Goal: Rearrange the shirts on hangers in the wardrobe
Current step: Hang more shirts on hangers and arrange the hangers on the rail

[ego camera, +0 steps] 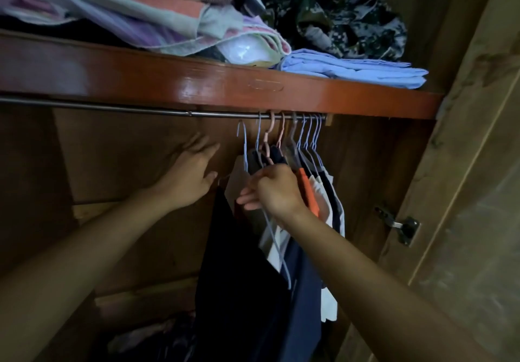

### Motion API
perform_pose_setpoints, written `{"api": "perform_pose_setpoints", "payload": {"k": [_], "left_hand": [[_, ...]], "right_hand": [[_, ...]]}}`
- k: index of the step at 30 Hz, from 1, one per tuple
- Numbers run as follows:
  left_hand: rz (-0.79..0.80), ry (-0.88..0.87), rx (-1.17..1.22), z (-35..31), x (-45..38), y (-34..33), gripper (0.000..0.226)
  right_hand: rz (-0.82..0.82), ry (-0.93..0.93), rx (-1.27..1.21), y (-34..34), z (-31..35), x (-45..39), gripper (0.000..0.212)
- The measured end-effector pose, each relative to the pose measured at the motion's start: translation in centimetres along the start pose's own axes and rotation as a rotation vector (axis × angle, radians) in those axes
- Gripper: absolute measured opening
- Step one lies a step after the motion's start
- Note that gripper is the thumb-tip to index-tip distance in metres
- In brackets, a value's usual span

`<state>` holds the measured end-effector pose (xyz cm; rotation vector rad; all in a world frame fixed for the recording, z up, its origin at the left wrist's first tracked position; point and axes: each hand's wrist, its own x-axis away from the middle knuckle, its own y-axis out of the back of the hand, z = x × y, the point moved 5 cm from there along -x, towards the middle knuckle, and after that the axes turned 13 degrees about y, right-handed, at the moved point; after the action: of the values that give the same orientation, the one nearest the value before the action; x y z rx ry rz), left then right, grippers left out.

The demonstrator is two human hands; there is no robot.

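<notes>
1. Dim wooden wardrobe, steel rod (140,110) under a red-brown shelf (197,86); hangers bunched at the rod's right end.
2. Right hand (274,190) pinches the blue hanger (277,245); its hook (242,133) sits just below the rod, unhooked.
3. Left hand (191,176) fingers spread, holding nothing, left of the hook.
4. Dark shirt (239,277) hangs straight down below the grip.
</notes>
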<state>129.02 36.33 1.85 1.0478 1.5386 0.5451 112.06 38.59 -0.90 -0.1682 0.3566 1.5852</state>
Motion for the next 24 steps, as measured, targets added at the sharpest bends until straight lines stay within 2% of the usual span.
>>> {"api": "perform_pose_setpoints", "payload": {"k": [7, 14, 18, 24], "left_hand": [[0.037, 0.027, -0.216, 2.3, -4.3, -1.1, 0.089], [0.027, 0.047, -0.265, 3.7, -7.0, -2.6, 0.095], [0.012, 0.041, -0.300, 4.1, -7.4, -3.0, 0.095], [0.006, 0.037, -0.317, 4.3, -7.5, -2.6, 0.095]], "right_hand": [[-0.158, 0.053, 0.058, 0.3, -0.3, -4.9, 0.037], [-0.241, 0.142, 0.105, 0.1, -0.5, -9.2, 0.033], [-0.331, 0.122, 0.094, 0.5, -1.2, -11.5, 0.019], [-0.256, 0.045, 0.033, -0.5, -3.1, -12.9, 0.027]]}}
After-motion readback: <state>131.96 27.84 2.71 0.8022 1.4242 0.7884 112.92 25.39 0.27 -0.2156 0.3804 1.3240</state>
